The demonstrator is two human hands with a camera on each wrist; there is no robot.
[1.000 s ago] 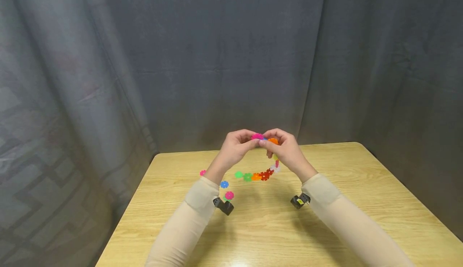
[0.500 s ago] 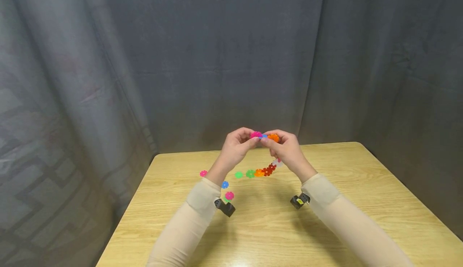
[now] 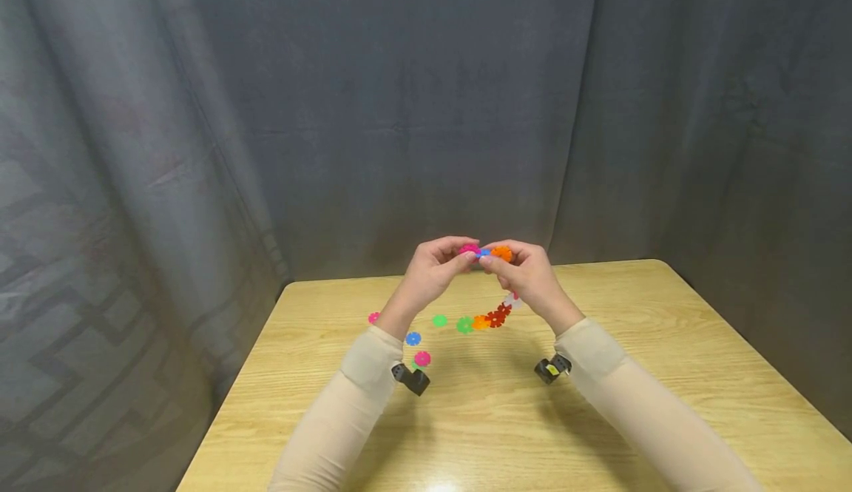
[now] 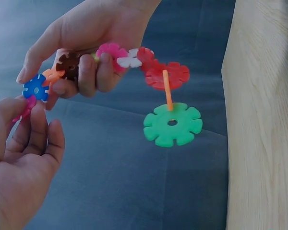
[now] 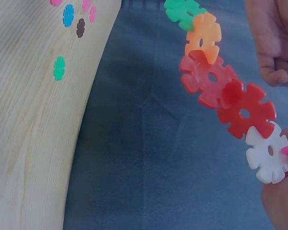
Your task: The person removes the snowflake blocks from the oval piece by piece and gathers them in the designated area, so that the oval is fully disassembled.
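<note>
Chain (image 5: 229, 91): snowflake discs, smooth plastic, slight sheen, some translucent at the edges. Loose discs (image 3: 413, 339) on the table look like the same plastic. Table (image 3: 632, 344): light wood grain, satin finish, faint glare near the front edge. Backdrop (image 3: 399, 107): grey matt cloth, creased. Sleeves (image 3: 359, 396): beige matt fabric.

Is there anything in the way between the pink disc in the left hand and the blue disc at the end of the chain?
Nothing visible. The left hand pinches the pink disc right beside the blue disc, which ends the chain held by the right hand.
</note>
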